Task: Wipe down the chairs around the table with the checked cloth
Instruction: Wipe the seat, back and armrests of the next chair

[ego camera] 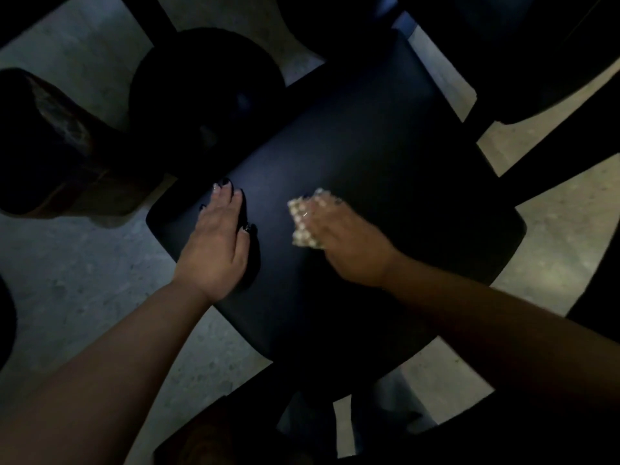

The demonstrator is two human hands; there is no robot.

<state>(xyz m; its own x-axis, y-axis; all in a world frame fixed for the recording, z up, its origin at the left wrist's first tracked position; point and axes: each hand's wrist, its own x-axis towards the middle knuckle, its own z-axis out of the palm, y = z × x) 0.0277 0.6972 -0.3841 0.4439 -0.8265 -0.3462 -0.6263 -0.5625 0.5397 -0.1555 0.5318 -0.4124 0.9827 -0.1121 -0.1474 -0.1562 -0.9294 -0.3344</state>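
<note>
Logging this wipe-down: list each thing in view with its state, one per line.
Chair seat: dark, bare, both hands on it.
Checked cloth: bunched under the right hand, on the seat.
Right hand: holds the cloth, blurred.
Left hand: flat, fingers straight, rests on the seat.

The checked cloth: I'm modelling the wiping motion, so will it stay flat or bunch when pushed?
Probably floppy: the checked cloth looks crumpled under the right hand. It likely slides easily, since the chair seat looks smooth.
</note>
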